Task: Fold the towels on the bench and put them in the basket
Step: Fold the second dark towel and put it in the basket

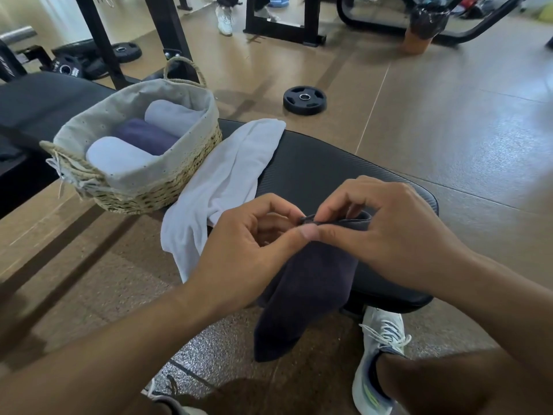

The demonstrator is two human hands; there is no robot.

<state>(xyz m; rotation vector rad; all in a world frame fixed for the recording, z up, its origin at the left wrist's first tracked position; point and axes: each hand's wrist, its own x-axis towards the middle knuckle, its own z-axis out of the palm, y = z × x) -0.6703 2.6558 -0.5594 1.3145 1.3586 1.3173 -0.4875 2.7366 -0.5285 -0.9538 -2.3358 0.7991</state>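
While our left hand (254, 235) and right hand (389, 235) each close a pinching grip on the dark towel's (305, 295) top edge, it hangs over the surface (329, 169); a white towel (227, 178) lies beside the basket (155, 187) holding 3 rolled towels.

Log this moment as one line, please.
both hands: left hand, right hand pinching dark towel edge | white towel unfolded on bench | basket: three towels
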